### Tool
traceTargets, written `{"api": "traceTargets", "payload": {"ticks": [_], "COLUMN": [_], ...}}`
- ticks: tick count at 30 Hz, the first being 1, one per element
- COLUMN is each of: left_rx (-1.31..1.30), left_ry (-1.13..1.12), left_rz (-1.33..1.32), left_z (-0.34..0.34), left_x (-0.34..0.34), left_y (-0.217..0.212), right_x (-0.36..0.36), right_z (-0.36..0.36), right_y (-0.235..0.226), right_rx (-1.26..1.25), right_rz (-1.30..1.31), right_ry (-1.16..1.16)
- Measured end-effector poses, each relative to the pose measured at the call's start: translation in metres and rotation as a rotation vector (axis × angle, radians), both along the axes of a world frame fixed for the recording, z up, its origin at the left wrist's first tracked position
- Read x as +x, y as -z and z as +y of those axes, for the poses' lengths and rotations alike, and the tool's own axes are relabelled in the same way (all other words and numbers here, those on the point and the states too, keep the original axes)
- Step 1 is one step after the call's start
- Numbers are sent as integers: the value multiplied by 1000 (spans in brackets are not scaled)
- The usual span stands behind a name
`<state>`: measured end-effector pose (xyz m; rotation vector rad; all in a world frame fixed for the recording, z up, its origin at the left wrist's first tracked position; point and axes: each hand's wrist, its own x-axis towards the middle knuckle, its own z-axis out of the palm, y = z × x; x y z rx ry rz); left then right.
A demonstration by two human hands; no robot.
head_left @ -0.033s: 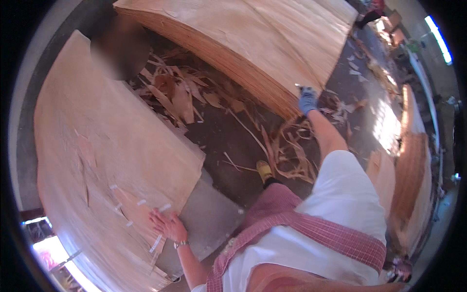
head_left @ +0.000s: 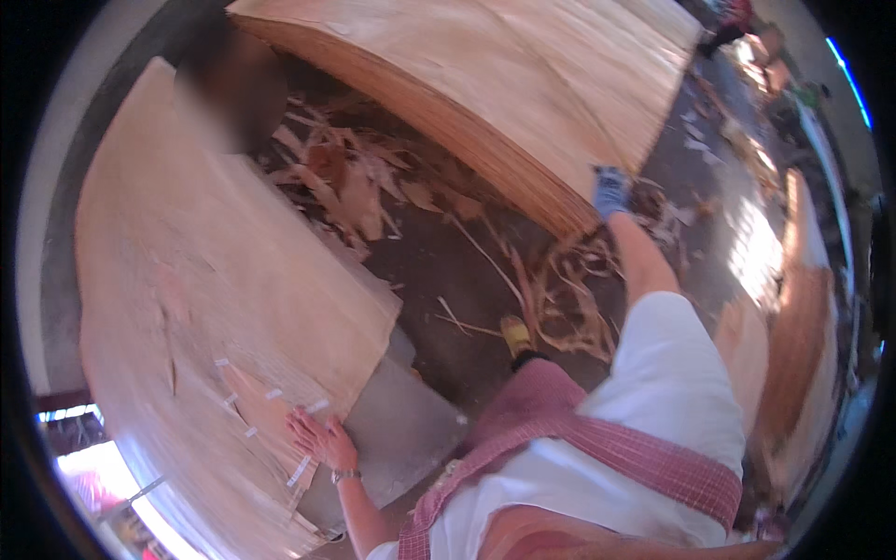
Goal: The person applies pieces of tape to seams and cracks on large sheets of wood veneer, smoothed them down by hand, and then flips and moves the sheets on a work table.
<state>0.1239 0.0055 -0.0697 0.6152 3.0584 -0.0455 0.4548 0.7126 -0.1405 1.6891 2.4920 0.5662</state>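
Observation:
My left hand [head_left: 322, 441], bare and with a watch at the wrist, lies flat with fingers spread on a large thin wood veneer sheet [head_left: 215, 271]. Short white tape strips [head_left: 273, 394] are stuck on the sheet near my fingertips, around a patch of darker veneer [head_left: 257, 403]. A split runs through the sheet farther left. My right hand [head_left: 611, 191], in a blue-grey glove, is reached out to the near corner of a tall veneer stack [head_left: 467, 117]. Its fingers are curled closed; what they hold is too small and blurred to name.
Veneer scraps [head_left: 350, 191] and curled strips [head_left: 579, 289] litter the dark floor between the two piles. A grey board [head_left: 401, 429] shows beyond the sheet's edge by my left wrist. More veneer piles [head_left: 793, 336] stand at the right. Another person [head_left: 728, 23] is at the far right.
The whole view has shifted slightly, so things sit a little farther right. A small bright tip at my right glove no longer shows. My left hand stays on the sheet.

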Motion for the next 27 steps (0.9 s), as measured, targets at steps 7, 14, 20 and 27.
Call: {"api": "traceTargets", "payload": {"ticks": [7, 14, 20, 27], "left_rx": [-12, 35, 58, -65], "left_ry": [24, -132, -114, -370], "left_rz": [-111, -191, -120, -120], "left_z": [27, 23, 39, -124], "left_x": [-24, 10, 53, -19], "left_y": [-16, -24, -40, -11], "right_x": [101, 100, 2, -101], "right_z": [145, 109, -95, -408], "right_y": [75, 58, 15, -43], "right_rx": [-33, 244, -358, -1402], "right_rz": [281, 274, 624, 1227], "right_ry": [24, -513, -615, -295]}}
